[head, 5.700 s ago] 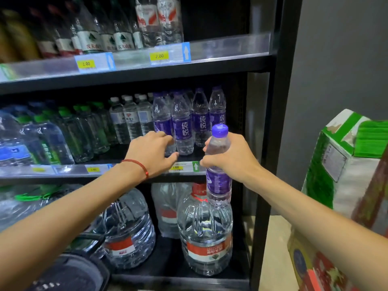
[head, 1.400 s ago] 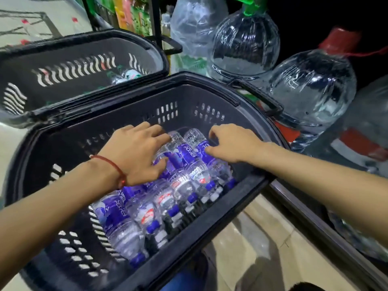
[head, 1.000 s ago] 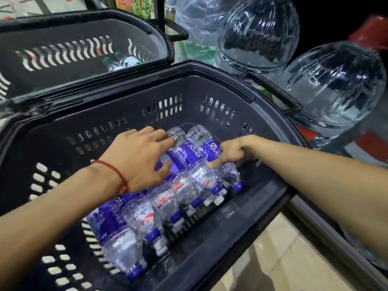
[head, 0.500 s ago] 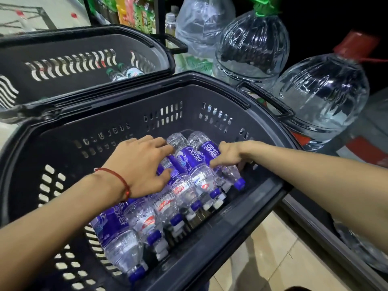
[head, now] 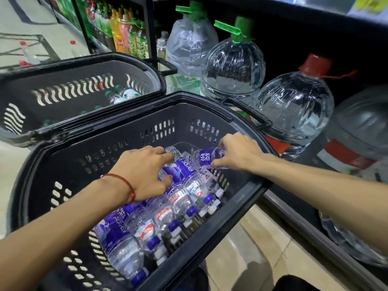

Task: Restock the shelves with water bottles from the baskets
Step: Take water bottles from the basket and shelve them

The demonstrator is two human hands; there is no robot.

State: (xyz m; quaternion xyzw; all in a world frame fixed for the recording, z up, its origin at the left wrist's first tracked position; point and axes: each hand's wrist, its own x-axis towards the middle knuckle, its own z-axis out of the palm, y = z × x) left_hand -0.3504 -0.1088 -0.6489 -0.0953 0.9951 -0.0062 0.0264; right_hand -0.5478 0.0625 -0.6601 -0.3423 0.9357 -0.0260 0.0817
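A black plastic basket sits on the floor in front of me, holding several small water bottles with purple labels and caps. My right hand grips one purple-label bottle and holds it raised above the others, lying sideways. My left hand curls over another purple-label bottle that lies in the pile. The bottom shelf runs along the right.
A second black basket with a few green-capped bottles stands behind the first. Large water jugs with green and red caps fill the bottom shelf at right. Coloured drink bottles line a farther shelf. Beige floor tiles lie below.
Since the shelf frame, both hands have come down into the basket. In the last half second my right hand has lifted one purple-label bottle out of the pile; my left hand stays on its bottle.
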